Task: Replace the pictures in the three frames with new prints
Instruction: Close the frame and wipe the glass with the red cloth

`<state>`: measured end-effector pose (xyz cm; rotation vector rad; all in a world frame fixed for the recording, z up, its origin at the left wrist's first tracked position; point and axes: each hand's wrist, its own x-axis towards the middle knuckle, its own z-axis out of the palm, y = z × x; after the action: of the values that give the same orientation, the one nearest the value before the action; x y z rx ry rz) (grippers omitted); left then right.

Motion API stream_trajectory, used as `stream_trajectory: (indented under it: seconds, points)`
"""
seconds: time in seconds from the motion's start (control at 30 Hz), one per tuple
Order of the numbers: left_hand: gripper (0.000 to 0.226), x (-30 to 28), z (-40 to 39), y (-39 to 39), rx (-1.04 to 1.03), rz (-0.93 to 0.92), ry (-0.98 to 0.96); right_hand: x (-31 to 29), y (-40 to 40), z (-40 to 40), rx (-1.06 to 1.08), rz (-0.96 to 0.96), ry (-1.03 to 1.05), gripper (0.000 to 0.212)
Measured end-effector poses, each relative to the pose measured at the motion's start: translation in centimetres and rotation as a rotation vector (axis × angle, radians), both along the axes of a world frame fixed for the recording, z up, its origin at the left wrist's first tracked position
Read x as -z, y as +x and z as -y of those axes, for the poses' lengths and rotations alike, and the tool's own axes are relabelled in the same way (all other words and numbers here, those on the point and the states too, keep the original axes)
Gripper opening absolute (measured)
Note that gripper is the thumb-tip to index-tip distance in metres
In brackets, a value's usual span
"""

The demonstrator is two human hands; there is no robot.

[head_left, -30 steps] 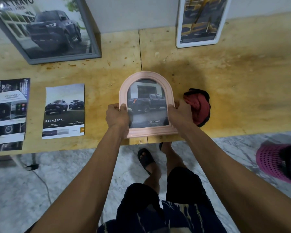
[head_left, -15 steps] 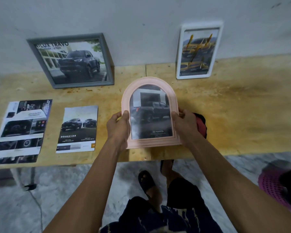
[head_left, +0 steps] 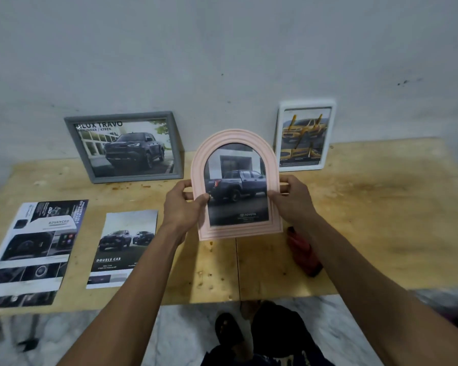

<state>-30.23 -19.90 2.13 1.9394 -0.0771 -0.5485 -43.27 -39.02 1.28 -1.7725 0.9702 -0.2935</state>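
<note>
Frames first: the pink arched frame [head_left: 236, 186] is up off the table [head_left: 381, 220], held upright over the middle of it, picture side toward me. My left hand [head_left: 184, 207] grasps its left edge, thumb laid on the front and fingers curled behind; my right hand [head_left: 291, 202] grasps the right edge the same way. I judge the two-sided hold is there to keep the frame level and facing me, so I can check that the dark truck print sits straight in the arch, and to keep it steady on the way to a standing spot.

The grey frame [head_left: 124, 147] leans against the wall at the table's back edge, left of centre, and the white frame [head_left: 306, 136] leans there right of centre. Both stand tilted back so the wall props them. The gap between them at the back edge looks like the natural place for the pink one.

Two loose prints lie flat near the front left corner: a large brochure sheet [head_left: 35, 252] and, just beside it, a smaller double-cab print [head_left: 123, 247]. A red cloth [head_left: 303, 256] lies near the front edge under my right forearm, probably kept handy for wiping glass.

Whether those loose sheets are the old pictures or spares, I cannot tell.
</note>
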Motion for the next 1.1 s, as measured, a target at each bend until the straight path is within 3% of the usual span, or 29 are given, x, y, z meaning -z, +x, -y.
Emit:
stream_trajectory:
  seconds: [0.2,0.47,1.1]
  points:
    - [0.042,0.7,3.8,5.4,-0.025,0.131,0.055,0.2,5.7,3.1,0.000,-0.019,-0.064,0.036]
    - [0.045,3.0,8.5,12.0,-0.064,0.170,0.133,2.6,13.0,6.6,-0.009,-0.076,-0.113,0.019]
    - [0.043,6.7,10.4,16.0,-0.089,0.203,0.144,6.5,17.6,8.3,-0.028,-0.096,-0.167,0.029]
